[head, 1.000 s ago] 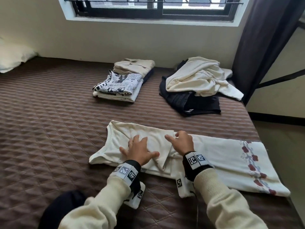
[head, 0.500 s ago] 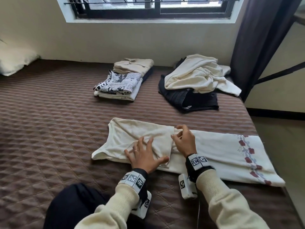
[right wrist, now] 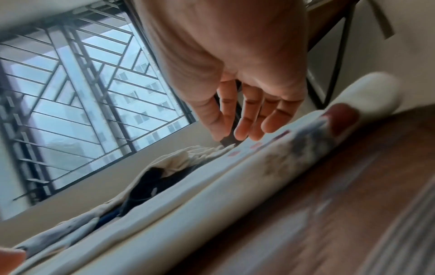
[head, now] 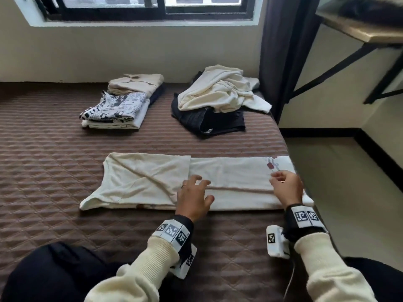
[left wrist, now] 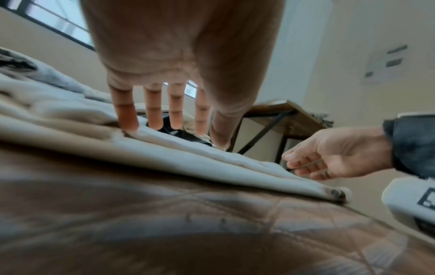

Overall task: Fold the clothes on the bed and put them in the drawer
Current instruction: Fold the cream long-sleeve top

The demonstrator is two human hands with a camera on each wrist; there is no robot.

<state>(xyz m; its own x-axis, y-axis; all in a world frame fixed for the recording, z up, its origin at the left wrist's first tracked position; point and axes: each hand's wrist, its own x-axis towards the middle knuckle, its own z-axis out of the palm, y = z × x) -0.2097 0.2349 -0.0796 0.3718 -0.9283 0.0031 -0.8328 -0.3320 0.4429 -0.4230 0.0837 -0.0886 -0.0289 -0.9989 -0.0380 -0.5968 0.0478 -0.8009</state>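
A long cream garment [head: 229, 173] with a red flower print at its right end lies flat across the brown quilted bed [head: 54, 171], doubled over lengthwise. My left hand [head: 194, 192] rests on its middle with fingers spread and straight; in the left wrist view the fingertips [left wrist: 127, 122] touch the cloth [left wrist: 176, 154]. My right hand [head: 285, 185] hovers at the printed end, fingers loosely bent and holding nothing. In the right wrist view those fingers [right wrist: 244, 121] hang just above the printed cloth [right wrist: 212, 186]. No drawer is in view.
A stack of folded clothes [head: 122, 105] sits at the back of the bed. Right of it a rumpled cream top [head: 220, 88] lies on a dark garment [head: 213, 123]. The bed's right edge [head: 283, 144] drops to the floor. A dark curtain [head: 281, 51] and a wooden shelf [head: 359, 29] stand beyond.
The garment is now a narrower, smoother strip. My right hand has slid right to the printed end, and my left hand has moved right to the garment's middle.
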